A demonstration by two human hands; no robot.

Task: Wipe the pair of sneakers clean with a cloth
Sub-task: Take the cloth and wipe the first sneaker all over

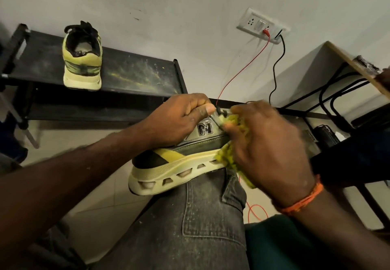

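Observation:
A yellow-green sneaker (168, 170) with a pale chunky sole rests on my knee, heel toward the left. My left hand (179, 119) grips its upper from above. My right hand (268, 143) is closed on a yellow-green cloth (226, 157) pressed against the sneaker's side near the front. The cloth's lower end hangs down past the sole. The second sneaker (82, 62) stands upright on a black rack, heel facing me, black laces on top.
The dusty black shoe rack (135, 75) stands against the wall at left. A wall socket (261, 26) holds red and black cables that trail to the floor. A desk edge (354, 67) and black frame sit at right. My jeans-clad leg (198, 223) fills the bottom centre.

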